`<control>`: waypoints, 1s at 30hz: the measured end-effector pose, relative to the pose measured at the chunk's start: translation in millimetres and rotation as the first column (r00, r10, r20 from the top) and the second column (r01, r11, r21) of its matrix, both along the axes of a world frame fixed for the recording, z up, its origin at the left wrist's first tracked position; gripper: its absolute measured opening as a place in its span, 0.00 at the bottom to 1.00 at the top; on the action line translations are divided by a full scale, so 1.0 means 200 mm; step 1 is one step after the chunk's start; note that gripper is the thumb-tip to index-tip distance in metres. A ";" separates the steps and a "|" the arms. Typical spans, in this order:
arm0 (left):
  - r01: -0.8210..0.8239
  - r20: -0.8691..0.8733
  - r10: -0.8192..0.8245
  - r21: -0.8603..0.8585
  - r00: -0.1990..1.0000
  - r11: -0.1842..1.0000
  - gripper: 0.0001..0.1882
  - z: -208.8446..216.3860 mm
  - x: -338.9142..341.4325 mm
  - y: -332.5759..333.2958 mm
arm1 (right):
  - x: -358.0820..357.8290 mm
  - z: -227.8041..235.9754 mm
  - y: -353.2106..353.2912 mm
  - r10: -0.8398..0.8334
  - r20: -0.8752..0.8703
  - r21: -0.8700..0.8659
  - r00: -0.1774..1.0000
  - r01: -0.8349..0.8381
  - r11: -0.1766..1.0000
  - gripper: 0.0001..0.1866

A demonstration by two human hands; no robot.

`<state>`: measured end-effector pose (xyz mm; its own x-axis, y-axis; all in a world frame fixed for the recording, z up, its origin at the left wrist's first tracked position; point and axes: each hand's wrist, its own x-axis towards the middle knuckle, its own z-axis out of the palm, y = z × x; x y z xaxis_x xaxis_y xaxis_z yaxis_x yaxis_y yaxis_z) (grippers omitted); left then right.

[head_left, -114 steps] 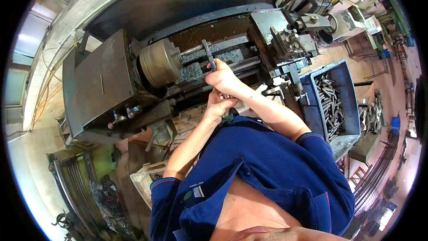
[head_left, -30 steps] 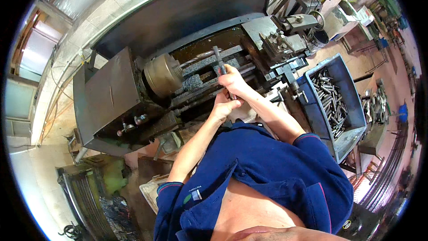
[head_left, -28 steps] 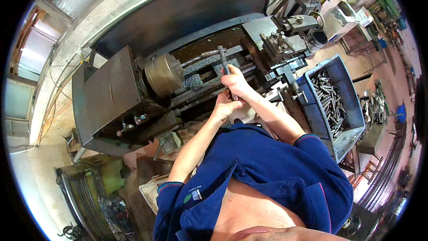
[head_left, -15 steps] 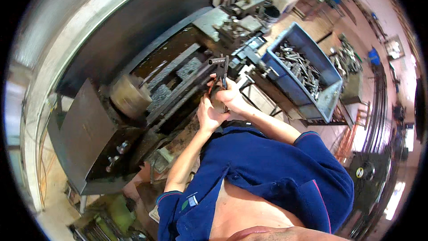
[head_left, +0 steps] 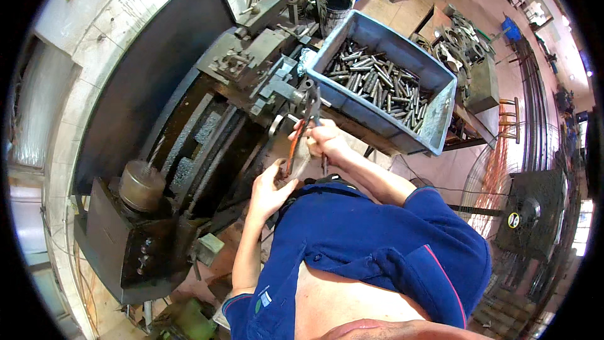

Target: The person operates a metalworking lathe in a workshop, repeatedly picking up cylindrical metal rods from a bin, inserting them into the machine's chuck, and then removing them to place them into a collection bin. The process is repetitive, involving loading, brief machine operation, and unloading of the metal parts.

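My right hand [head_left: 329,140] is closed around long-handled pliers [head_left: 297,143] with an orange handle side and dark metal jaws. The jaws point away from me, in front of the lathe and beside the blue bin. A short metal cylinder [head_left: 306,85] shows at the jaw end; whether the jaws grip it I cannot tell. Lower and to the left, my left hand [head_left: 272,189] has its thumb and fingers apart, close to the lower end of the orange handle. Nothing shows in that hand.
A dark lathe [head_left: 214,132] with its chuck [head_left: 142,184] fills the left side. To the right stands a blue plastic bin [head_left: 384,116] holding many metal pins [head_left: 384,82]. Beyond it are a bench with metal scrap [head_left: 456,47] and a black bucket [head_left: 335,5].
My left hand has come off the tool and moved down and left. The right hand still grips it. The view has turned, bringing the bin closer to the tool.
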<state>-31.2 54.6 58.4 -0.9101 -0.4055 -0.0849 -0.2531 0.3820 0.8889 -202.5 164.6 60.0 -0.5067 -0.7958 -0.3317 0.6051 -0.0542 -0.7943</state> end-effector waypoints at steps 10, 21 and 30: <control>-0.321 0.151 0.342 -0.148 0.928 0.936 0.30 -0.13 0.33 0.16 | -0.60 0.03 0.17 0.007 0.348 -0.339 0.937 0.119 0.933 0.34; -0.558 0.220 0.598 -0.222 0.770 0.800 0.25 -0.22 0.83 0.37 | 0.15 -0.26 0.11 0.621 0.381 -0.244 0.684 -0.574 0.782 0.48; -0.931 0.382 0.922 -0.356 -0.069 0.078 0.22 -0.50 2.14 0.83 | 0.44 -0.22 -0.11 0.713 0.302 -0.132 0.632 -0.713 0.688 0.43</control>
